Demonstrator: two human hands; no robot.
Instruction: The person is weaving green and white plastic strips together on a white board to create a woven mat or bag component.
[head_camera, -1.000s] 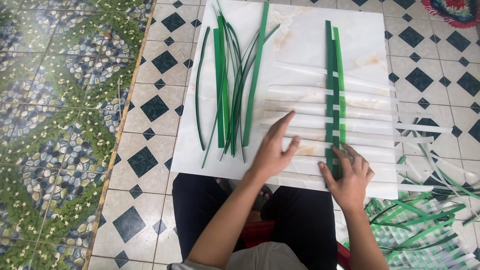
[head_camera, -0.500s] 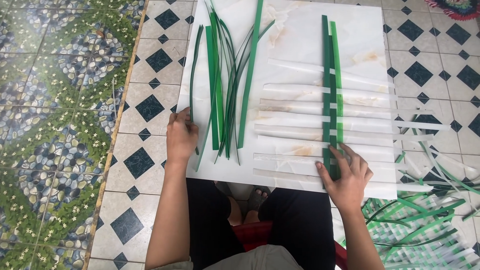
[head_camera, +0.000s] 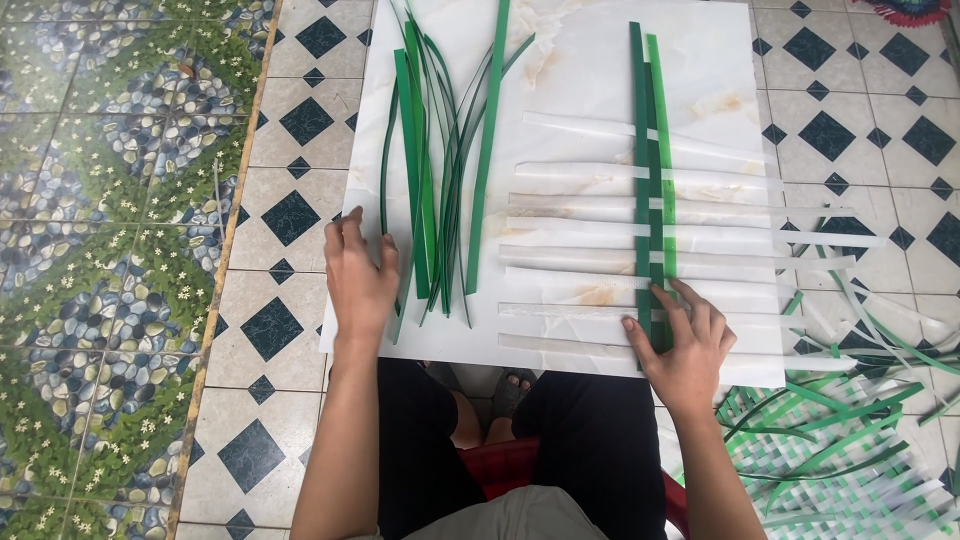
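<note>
- Resting flat, fingers spread, left hand (head_camera: 360, 275) touches loose green strips (head_camera: 430, 170) on the white board (head_camera: 590, 60).
- Right hand (head_camera: 685, 340), grip open, presses woven green strips (head_camera: 652, 180) crossing white strips (head_camera: 600, 235).

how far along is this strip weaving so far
Early on. Done: two green strips are woven upright through the white strips laid across the white board. In hand: the right hand presses the woven strips' lower ends, while the left hand rests by the loose green strips. Left: that loose bundle is unwoven, and most of the white strips' width is bare.
</note>
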